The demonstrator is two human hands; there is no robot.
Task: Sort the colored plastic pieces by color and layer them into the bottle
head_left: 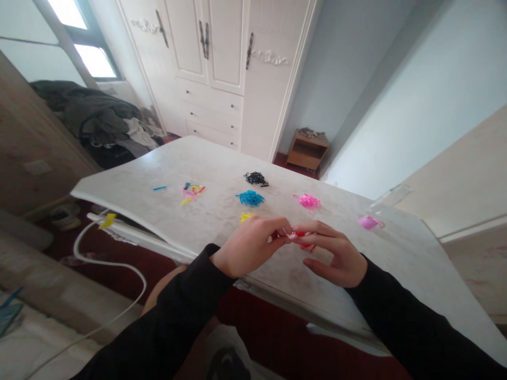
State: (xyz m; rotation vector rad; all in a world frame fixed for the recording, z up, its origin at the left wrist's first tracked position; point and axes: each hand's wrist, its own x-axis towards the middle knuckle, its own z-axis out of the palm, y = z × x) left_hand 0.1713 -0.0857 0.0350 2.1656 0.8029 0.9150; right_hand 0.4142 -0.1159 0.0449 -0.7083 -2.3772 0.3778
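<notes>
My left hand is over the table's near side, its thumb and fingers closed in a pinch. Something small and pale pink shows at these fingertips, too small to name. My right hand meets it from the right, fingers stretched out and thumb apart, the tips close to the left fingertips. Beneath the right fingers lies a pile of red pieces, partly covered. Yellow pieces peek out behind my left hand. Farther back are a blue pile, a black pile and a pink pile of small strips.
Mixed coloured strips and a lone blue strip lie on the white table at left. At right are a pink-purple object and a clear container. A white cable hangs by the left edge.
</notes>
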